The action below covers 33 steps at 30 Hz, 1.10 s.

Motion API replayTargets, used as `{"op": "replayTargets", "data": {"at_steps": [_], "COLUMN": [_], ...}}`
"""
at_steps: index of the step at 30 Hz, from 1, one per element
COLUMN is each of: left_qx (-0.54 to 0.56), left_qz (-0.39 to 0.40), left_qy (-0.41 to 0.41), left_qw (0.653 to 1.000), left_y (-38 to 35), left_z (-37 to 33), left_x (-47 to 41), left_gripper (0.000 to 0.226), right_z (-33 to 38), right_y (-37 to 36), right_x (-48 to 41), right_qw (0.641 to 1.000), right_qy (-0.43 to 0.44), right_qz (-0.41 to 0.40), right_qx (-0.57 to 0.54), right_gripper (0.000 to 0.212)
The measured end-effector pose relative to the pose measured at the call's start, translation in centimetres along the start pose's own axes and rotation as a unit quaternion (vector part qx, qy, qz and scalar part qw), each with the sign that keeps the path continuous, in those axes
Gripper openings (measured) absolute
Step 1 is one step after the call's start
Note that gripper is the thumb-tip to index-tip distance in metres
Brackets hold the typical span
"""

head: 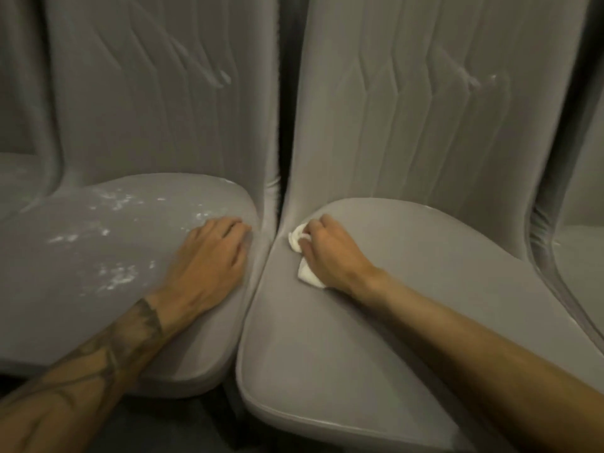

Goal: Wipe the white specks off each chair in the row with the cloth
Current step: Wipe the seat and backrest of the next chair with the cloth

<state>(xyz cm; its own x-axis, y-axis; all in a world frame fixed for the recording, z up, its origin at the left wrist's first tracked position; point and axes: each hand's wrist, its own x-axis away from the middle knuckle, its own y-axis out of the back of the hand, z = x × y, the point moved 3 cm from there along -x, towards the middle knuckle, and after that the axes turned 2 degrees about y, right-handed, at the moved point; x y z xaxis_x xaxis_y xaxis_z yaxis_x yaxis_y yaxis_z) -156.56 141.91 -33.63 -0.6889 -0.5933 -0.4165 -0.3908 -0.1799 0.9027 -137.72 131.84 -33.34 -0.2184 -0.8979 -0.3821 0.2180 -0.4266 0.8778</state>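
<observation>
The right hand (pixel 330 253) grips a crumpled white cloth (pixel 302 256), pressing it into the back corner of the right chair seat (pixel 392 322). The left hand (pixel 209 259) rests flat, fingers relaxed, on the left chair seat (pixel 65 305); white specks (pixel 117 276) lie just left of it.

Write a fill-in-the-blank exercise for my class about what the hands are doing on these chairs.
The right hand grips a white ____.
The white specks lie on the ____ seat.
The left hand lies flat and holds ____.
Missing words: cloth, left, nothing.
</observation>
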Motion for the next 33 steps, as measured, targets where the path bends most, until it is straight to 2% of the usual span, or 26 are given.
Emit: {"op": "replayTargets", "data": {"at_steps": [3,8,13,19,25,31,33], "left_qx": [0.003,-0.009,-0.001,0.018,0.013,0.012,0.01], "left_qz": [0.011,0.013,0.024,0.048,0.067,0.057,0.06], "left_qy": [0.011,0.018,-0.005,-0.008,0.001,-0.002,-0.003], "left_qw": [1.0,1.0,1.0,0.999,0.998,0.998,0.998], "left_y": [-0.3,-1.0,-0.7,0.1,0.2,0.9,0.9], "left_z": [0.7,0.5,0.1,-0.2,0.0,0.0,0.0], "left_x": [0.2,0.4,0.6,1.0,1.0,1.2,1.3], "left_gripper": [0.041,0.039,0.045,0.038,0.039,0.033,0.033], "right_z": [0.7,2.4,3.9,7.1,6.2,10.9,10.4], "right_y": [-0.7,-2.1,-2.6,-1.9,-2.4,-0.2,-0.3], "right_x": [-2.5,0.5,-2.2,2.7,-1.6,6.2,6.2], "right_qw": [1.0,1.0,0.996,0.997,0.98,0.991,0.991], "right_qy": [-0.007,0.017,-0.082,-0.078,-0.196,-0.129,-0.131], "right_qz": [-0.024,0.01,-0.038,-0.008,-0.033,0.011,0.016], "right_qx": [0.012,-0.016,-0.013,-0.022,0.021,-0.041,-0.016], "right_gripper": [0.007,0.018,0.01,0.018,0.012,0.019,0.021]}}
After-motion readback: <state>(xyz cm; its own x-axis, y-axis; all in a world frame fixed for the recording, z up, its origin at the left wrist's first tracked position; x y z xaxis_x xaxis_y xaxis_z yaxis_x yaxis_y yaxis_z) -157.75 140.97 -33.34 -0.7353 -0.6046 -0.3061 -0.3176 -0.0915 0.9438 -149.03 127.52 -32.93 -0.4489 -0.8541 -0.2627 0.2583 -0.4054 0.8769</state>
